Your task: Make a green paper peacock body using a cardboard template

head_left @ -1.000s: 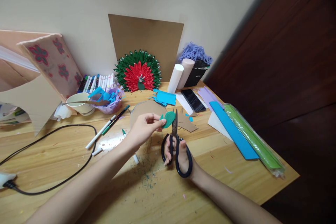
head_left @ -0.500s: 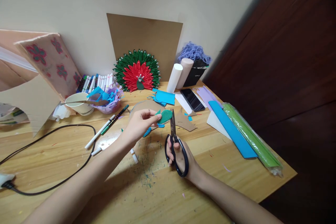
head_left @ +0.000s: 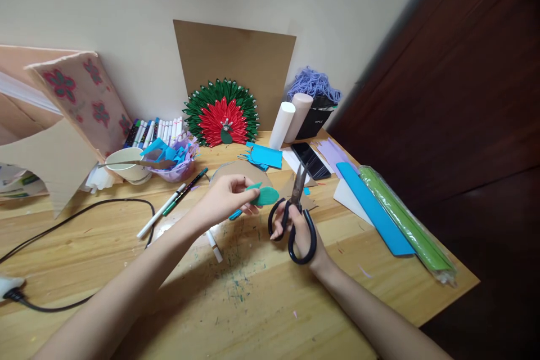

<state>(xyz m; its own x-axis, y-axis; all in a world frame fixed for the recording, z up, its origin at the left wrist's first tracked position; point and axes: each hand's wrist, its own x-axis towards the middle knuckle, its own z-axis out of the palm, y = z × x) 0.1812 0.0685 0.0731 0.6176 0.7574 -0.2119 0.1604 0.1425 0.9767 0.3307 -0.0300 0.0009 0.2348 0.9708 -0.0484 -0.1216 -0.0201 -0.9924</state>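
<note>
Between thumb and fingers, my left hand (head_left: 230,197) pinches a green cutout (head_left: 266,196) with a rounded end, above the middle of the table. My right hand (head_left: 304,232) has its fingers through the black handles of the scissors (head_left: 298,188). Their blades point up and away, slightly parted, to the right of the cutout and apart from it. Behind my left hand lies a rounded cardboard piece (head_left: 244,170), partly hidden. A bit of blue paper (head_left: 235,215) shows beneath the hand.
A red and green peacock-like fan (head_left: 225,115) stands against a cardboard sheet (head_left: 236,50). Markers (head_left: 161,211), a cup (head_left: 126,166) and a bowl of paper scraps (head_left: 171,160) sit left. A phone (head_left: 311,160), blue strip (head_left: 375,208) and wrapped green roll (head_left: 407,225) lie right. A cable (head_left: 84,202) loops left.
The scissors have moved right and away from the green cutout, with the blades now leaning right. My left hand has tilted and dropped the cutout's free end slightly lower.
</note>
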